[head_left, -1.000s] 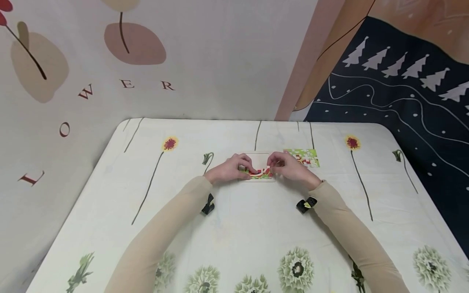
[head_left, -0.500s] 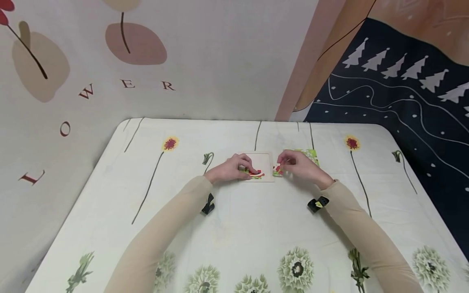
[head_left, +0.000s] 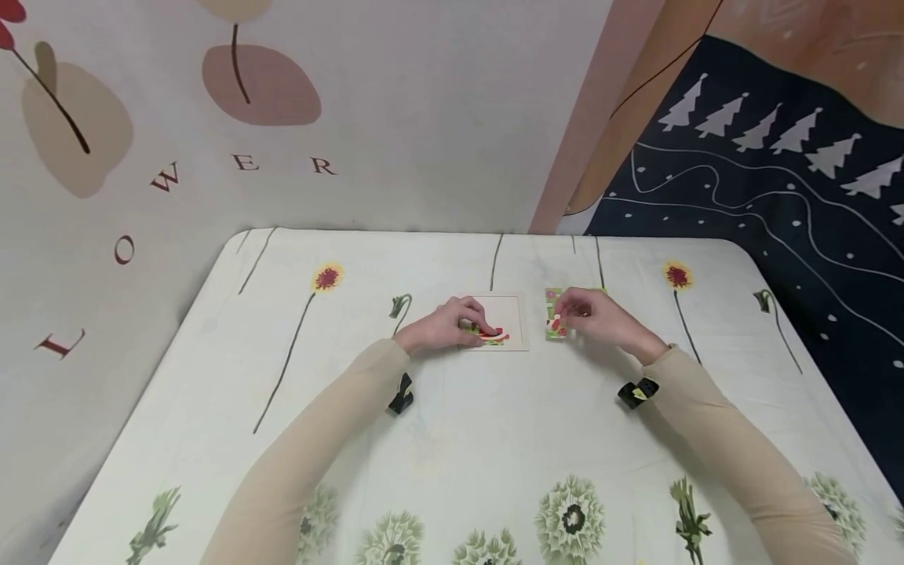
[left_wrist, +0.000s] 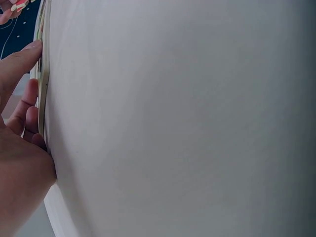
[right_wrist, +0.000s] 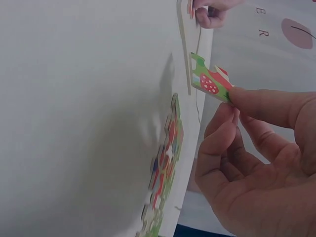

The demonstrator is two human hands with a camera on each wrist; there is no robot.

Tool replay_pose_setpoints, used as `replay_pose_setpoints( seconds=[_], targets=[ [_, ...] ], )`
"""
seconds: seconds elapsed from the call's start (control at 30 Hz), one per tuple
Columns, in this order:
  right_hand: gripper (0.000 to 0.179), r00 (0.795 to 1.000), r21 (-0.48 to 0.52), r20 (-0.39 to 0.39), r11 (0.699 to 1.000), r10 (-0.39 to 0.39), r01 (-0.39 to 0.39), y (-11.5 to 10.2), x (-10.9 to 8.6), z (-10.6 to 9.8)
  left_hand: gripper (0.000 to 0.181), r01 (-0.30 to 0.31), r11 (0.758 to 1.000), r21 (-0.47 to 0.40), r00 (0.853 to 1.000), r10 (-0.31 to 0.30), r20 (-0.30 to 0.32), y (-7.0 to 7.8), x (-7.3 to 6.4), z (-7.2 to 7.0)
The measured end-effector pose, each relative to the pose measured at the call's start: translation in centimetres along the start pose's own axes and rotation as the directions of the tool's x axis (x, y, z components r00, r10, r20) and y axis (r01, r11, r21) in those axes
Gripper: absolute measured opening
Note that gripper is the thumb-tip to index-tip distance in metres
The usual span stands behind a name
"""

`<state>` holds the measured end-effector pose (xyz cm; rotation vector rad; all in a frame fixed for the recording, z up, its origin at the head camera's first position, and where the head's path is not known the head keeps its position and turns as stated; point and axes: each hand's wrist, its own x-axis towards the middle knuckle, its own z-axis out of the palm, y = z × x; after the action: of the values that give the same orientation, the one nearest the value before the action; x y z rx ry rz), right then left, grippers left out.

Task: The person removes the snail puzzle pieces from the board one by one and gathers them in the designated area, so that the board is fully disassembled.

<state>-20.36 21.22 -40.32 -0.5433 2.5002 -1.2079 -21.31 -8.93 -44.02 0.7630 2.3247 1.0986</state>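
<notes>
My left hand (head_left: 446,323) rests on the left side of a pale, framed puzzle board (head_left: 504,308), fingertips on the red, white and green puzzle pieces (head_left: 497,337) along its bottom. In the left wrist view its fingers (left_wrist: 30,94) lie along the board's edge. To the right, my right hand (head_left: 596,314) pinches one jigsaw puzzle piece (right_wrist: 210,81) between thumb and fingers. This piece is green with a red, white-dotted patch, and is raised off the table. Below it lies a group of puzzle pieces (right_wrist: 168,148), partly hidden by the right hand in the head view.
A white cloth with printed flowers covers the table (head_left: 452,439). Behind its far edge hangs a pale printed curtain (head_left: 438,157), with a dark tree-patterned cloth (head_left: 741,173) at the right.
My right hand has lifted a puzzle piece away from the board and carried it right, over the group of pieces. The left hand has stayed in place on the board.
</notes>
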Motion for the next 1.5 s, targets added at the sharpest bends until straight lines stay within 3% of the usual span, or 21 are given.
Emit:
replay_pose_setpoints(
  seconds=[0.4,0.7,1.5],
  targets=[
    [0.013,0.998,-0.099,-0.014,0.994,0.053,-0.054,0.3,-1.8,-2.4,0.027,0.018,1.0,0.023,1.0,-0.018,0.002,0.3,-0.2,0.0],
    [0.013,0.996,-0.114,-0.021,0.99,0.083,-0.085,1.1,-3.0,-3.7,0.028,0.012,1.0,0.008,1.0,-0.012,0.009,0.1,-0.2,0.1],
    [0.018,0.985,-0.143,-0.041,0.975,0.165,-0.17,4.7,-3.3,-4.7,0.027,0.041,0.999,0.016,0.999,-0.041,0.008,0.3,-0.3,0.0]
  ],
)
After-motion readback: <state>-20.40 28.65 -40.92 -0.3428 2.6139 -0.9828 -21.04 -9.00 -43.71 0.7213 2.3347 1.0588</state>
